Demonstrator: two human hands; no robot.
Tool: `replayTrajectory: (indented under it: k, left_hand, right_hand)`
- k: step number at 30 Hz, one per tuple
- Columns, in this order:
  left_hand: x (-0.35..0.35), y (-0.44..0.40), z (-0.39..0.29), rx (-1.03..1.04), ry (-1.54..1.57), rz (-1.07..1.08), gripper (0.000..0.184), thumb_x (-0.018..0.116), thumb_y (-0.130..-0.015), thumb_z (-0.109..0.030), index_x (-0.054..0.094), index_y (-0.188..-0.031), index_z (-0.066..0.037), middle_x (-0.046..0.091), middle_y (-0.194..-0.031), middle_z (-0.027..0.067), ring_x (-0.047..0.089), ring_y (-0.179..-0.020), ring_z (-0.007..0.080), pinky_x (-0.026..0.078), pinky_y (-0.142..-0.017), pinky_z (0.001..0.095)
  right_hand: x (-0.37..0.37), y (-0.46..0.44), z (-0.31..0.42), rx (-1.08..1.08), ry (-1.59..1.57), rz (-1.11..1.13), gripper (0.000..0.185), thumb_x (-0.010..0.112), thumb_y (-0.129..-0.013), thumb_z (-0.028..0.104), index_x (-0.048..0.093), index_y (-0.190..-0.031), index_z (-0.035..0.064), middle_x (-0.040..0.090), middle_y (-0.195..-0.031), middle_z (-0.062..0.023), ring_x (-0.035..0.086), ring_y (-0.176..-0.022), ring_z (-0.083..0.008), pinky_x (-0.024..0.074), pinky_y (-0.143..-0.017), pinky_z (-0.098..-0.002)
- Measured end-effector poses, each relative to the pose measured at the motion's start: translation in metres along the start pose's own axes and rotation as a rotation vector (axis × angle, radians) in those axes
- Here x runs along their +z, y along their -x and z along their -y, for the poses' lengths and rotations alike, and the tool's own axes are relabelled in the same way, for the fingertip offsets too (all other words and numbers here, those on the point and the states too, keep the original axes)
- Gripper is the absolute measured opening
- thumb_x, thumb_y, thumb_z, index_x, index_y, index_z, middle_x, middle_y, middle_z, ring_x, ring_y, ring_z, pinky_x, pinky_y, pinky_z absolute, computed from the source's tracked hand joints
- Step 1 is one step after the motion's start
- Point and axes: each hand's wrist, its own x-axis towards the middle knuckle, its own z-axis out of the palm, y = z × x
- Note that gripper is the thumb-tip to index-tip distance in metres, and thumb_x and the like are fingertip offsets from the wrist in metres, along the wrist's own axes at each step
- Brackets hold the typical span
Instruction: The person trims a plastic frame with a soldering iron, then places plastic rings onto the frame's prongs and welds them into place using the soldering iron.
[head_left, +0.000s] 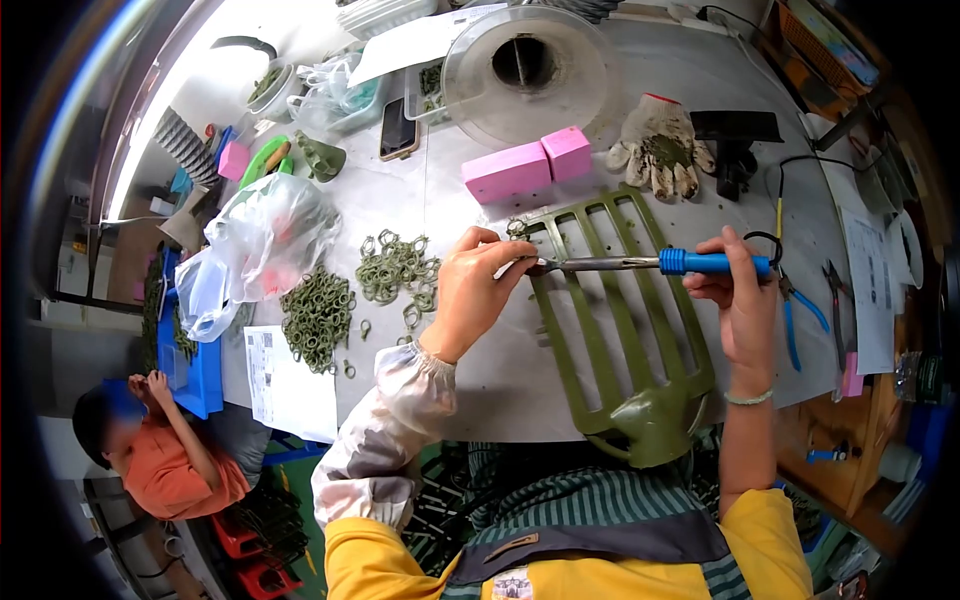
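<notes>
My right hand (737, 300) is wrapped round the blue handle of a soldering iron (700, 263), whose metal shaft points left. At the iron's tip, the fingertips of my left hand (482, 285) are pinched together; what they hold is too small to make out. Under the iron lies a green slotted frame (590, 330) with long bars and a thick rounded end toward me. Small green rings (517, 229) sit at its far left corner, just beyond my left fingers. Left of my left hand, loose green rings lie in two piles, a looser one (392, 268) and a denser one (318, 318).
Pink blocks (508, 173), a stained glove (660, 145) and a round clear lid (470, 75) lie at the back. Plastic bags (270, 235) and a phone (399, 130) are left; pliers (800, 310) are right. Another person (180, 450) sits at lower left.
</notes>
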Motion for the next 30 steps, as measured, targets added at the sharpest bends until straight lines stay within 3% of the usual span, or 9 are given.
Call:
replayTrajectory:
  k: [7,10,12,14,16,18,21,27,30]
  left_hand:
    - [-0.002,-0.002,0.006,0.076,-0.045,0.026,0.021,0.08,-0.079,-0.007,0.077,-0.1,-0.011,0.072,-0.085,0.0026,0.062,-0.083,0.0197,0.053,-0.068,0.033]
    - [-0.018,-0.01,0.002,-0.008,0.148,0.027,0.021,0.079,-0.083,-0.009,0.076,-0.103,-0.01,0.073,-0.086,0.0021,0.063,-0.08,0.0169,0.051,-0.066,0.0308]
    - [-0.032,-0.011,0.024,-0.199,0.131,-0.098,0.017,0.074,-0.087,-0.008,0.074,-0.104,-0.006,0.074,-0.093,0.0053,0.065,-0.073,0.0157,0.05,-0.064,0.0283]
    - [-0.049,-0.008,0.074,-0.122,-0.199,-0.034,0.022,0.071,-0.085,-0.003,0.073,-0.106,-0.006,0.073,-0.1,0.0077,0.066,-0.089,0.0236,0.053,-0.076,0.0346]
    - [-0.066,-0.005,0.093,-0.232,-0.397,0.171,0.033,0.075,-0.077,-0.008,0.071,-0.11,-0.007,0.073,-0.102,0.0089,0.059,-0.101,0.0326,0.048,-0.093,0.0403]
    - [-0.071,-0.005,0.102,-0.239,-0.431,0.277,0.032,0.076,-0.076,-0.008,0.072,-0.107,-0.008,0.072,-0.099,0.0083,0.059,-0.103,0.0327,0.047,-0.093,0.0406]
    - [-0.072,-0.004,0.104,-0.241,-0.447,0.289,0.025,0.075,-0.076,-0.006,0.073,-0.102,-0.007,0.071,-0.094,0.0085,0.063,-0.095,0.0317,0.05,-0.086,0.0395]
    - [-0.068,0.005,0.048,-0.279,-0.002,-0.003,0.019,0.073,-0.083,0.0,0.074,-0.101,-0.004,0.068,-0.089,0.0083,0.069,-0.073,0.02,0.054,-0.066,0.0293]
    - [-0.052,0.014,0.007,-0.257,0.245,0.047,0.02,0.072,-0.085,0.005,0.074,-0.104,-0.002,0.07,-0.09,0.0062,0.07,-0.077,0.0123,0.057,-0.068,0.0256]
  right_hand:
    - [-0.01,0.007,0.022,-0.033,0.074,-0.061,0.037,0.065,-0.097,0.034,0.07,-0.091,-0.0024,0.069,-0.068,-0.0106,0.071,-0.057,-0.0175,0.0604,-0.052,-0.0264]
    - [-0.015,0.01,0.025,-0.02,0.071,-0.046,0.038,0.066,-0.096,0.035,0.069,-0.09,-0.0022,0.069,-0.068,-0.0105,0.07,-0.056,-0.0172,0.0605,-0.052,-0.0267]
    - [-0.017,0.013,0.026,-0.021,0.058,-0.039,0.038,0.065,-0.097,0.034,0.069,-0.09,-0.0028,0.07,-0.071,-0.011,0.07,-0.057,-0.0173,0.0607,-0.052,-0.0274]
    - [-0.016,0.015,0.026,-0.026,0.057,-0.036,0.038,0.066,-0.097,0.034,0.069,-0.089,-0.0031,0.07,-0.073,-0.0112,0.071,-0.058,-0.0173,0.0608,-0.052,-0.0276]
    - [-0.016,0.016,0.025,-0.031,0.057,-0.029,0.038,0.065,-0.097,0.034,0.069,-0.089,-0.0032,0.07,-0.075,-0.0114,0.071,-0.058,-0.0174,0.0607,-0.052,-0.0277]
    - [-0.015,0.017,0.026,-0.038,0.057,-0.026,0.038,0.065,-0.097,0.034,0.069,-0.089,-0.0032,0.07,-0.076,-0.0115,0.071,-0.058,-0.0175,0.0608,-0.052,-0.0278]
    - [-0.014,0.02,0.028,-0.052,0.064,-0.025,0.038,0.065,-0.097,0.034,0.07,-0.09,-0.0031,0.071,-0.077,-0.0115,0.071,-0.059,-0.0176,0.0611,-0.052,-0.0279]
    - [-0.018,0.02,0.028,-0.07,0.069,-0.017,0.037,0.065,-0.097,0.033,0.07,-0.092,-0.0031,0.071,-0.077,-0.0114,0.071,-0.059,-0.0175,0.0614,-0.054,-0.0276]
    - [-0.017,0.019,0.028,-0.062,0.075,-0.036,0.037,0.064,-0.098,0.033,0.07,-0.092,-0.003,0.071,-0.076,-0.0113,0.071,-0.059,-0.0173,0.0612,-0.054,-0.027]
